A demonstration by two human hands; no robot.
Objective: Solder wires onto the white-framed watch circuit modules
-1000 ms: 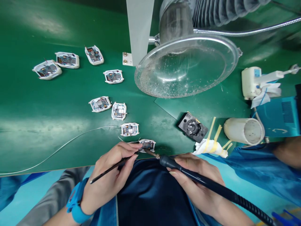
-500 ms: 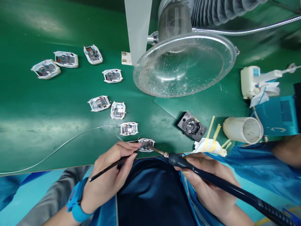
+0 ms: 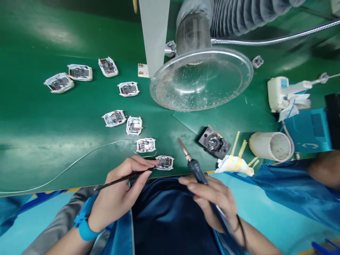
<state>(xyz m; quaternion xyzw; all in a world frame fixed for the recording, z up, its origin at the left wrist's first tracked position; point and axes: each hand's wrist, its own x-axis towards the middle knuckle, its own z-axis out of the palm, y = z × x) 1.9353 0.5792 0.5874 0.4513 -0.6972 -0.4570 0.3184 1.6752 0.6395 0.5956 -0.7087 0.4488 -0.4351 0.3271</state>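
Observation:
Near the table's front edge lies a white watch case with an exposed circuit board (image 3: 165, 163). My left hand (image 3: 127, 180) is closed around thin black tweezers (image 3: 117, 182), with its fingertips at the left side of that case. My right hand (image 3: 212, 198) grips a soldering iron (image 3: 197, 171), its tip pointing up and left, apart from the case and to its right. Just behind sits another open watch case (image 3: 146, 145). A thin solder wire (image 3: 79, 159) curves from the left to near these cases, its end close to my left fingers.
Several more open watch cases (image 3: 134, 125) lie on the green table at left. A clear fume hood (image 3: 202, 81) hangs over the middle. To the right are a black holder (image 3: 214, 142), a taped white cloth (image 3: 235, 165), a white cup (image 3: 271, 146) and a blue box (image 3: 305, 131). Another person's arm shows at far right.
The soldering iron has lifted off the watch case and swung to the right and upward, as my right hand turned. My left hand keeps its place with the tweezers. The view shifted slightly.

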